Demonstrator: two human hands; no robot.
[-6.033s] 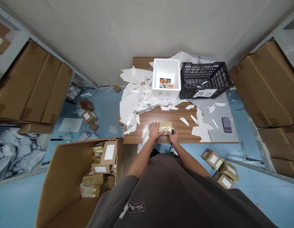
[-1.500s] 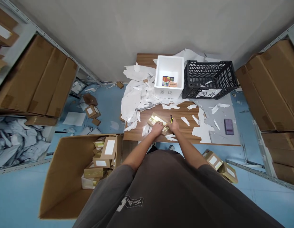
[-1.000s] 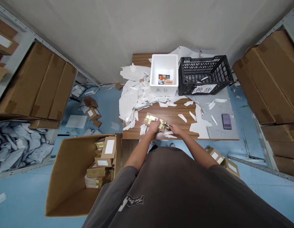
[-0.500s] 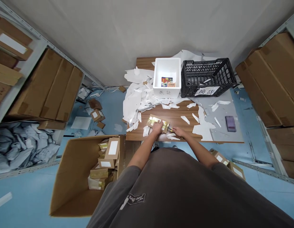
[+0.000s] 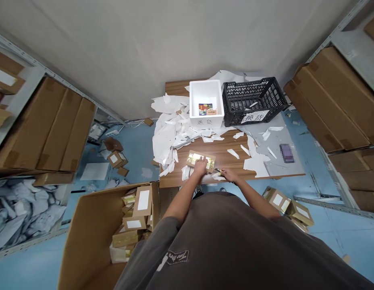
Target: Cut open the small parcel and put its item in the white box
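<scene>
Under my left fingers (image 5: 200,162), the small box (image 5: 192,158) is tan with shiny gold tape. My cutter (image 5: 221,172) shows black and yellow. The worktop (image 5: 215,155) is brown with darker wood grain. From the small box, the tub (image 5: 206,122) at twelve o'clock is plain white, the lattice-patterned crate (image 5: 252,94) at one is black, the blurred object (image 5: 287,154) at three is purple, and my shirt (image 5: 226,233) at six is dark grey.
</scene>
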